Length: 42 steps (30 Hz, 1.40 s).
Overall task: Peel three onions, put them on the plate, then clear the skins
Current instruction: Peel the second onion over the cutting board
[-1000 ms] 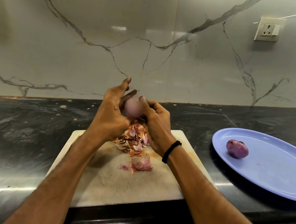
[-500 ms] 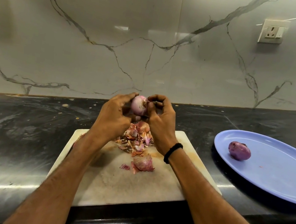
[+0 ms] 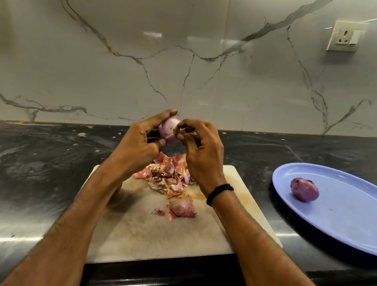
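**Peeling stage, second onion of three.** Your left hand (image 3: 140, 145) curls round the second onion (image 3: 167, 132) and holds it in the air above the far edge of the cutting board (image 3: 144, 234). Its fingers wrap the bulb from the left and from beneath. Your right hand (image 3: 202, 159) pinches the brown tip at the bulb's right end between thumb and forefinger, with the other fingers loosely bent. The bulb shows pale pink and mostly bare, so this peel looks nearly complete.

**Done:** one peeled onion (image 3: 304, 192) lies on the blue plate (image 3: 353, 231), well to the right on the counter (image 3: 8, 165).

**Left:**
- You have yet to finish the held bulb and put it on the plate.
- A third piece (image 3: 182, 207) lies on the board just beside the pile of skins (image 3: 168, 174). Whether it is an unpeeled onion or only a large shell cannot be told from this view.
- The skins have not yet been cleared from the board.
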### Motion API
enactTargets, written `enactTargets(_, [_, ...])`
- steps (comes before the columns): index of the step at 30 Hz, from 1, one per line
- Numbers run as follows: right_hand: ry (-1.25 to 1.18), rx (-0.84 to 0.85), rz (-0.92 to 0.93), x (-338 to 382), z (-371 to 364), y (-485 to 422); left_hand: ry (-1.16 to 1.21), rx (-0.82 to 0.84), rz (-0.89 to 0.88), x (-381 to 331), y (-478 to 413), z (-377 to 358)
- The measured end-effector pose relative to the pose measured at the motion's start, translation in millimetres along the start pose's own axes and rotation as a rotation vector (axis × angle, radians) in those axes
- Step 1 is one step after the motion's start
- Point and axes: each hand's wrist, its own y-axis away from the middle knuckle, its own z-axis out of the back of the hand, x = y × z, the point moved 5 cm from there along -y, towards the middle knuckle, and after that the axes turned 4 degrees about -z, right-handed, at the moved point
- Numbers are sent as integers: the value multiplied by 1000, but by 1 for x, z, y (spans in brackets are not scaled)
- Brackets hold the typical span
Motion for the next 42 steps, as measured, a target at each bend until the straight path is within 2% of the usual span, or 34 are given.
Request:
enactTargets(8, [26,-30,92,1,3,-1,38,33,22,1,1,4])
enactTargets(18, [176,63,165,0,0,1,-64,83,28,8,1,7])
enactTargets(21, [206,76,180,-1,-2,3,-30,62,42,8,1,7])
enactTargets(28, [139,-58,78,5,4,2,180,-76,107,2,0,-2])
enactTargets(32, [120,-112,84,7,9,1,131,-61,103,2,0,-2])
enactTargets(42, [83,-60,88,7,5,1,28,-15,71,3,0,-2])
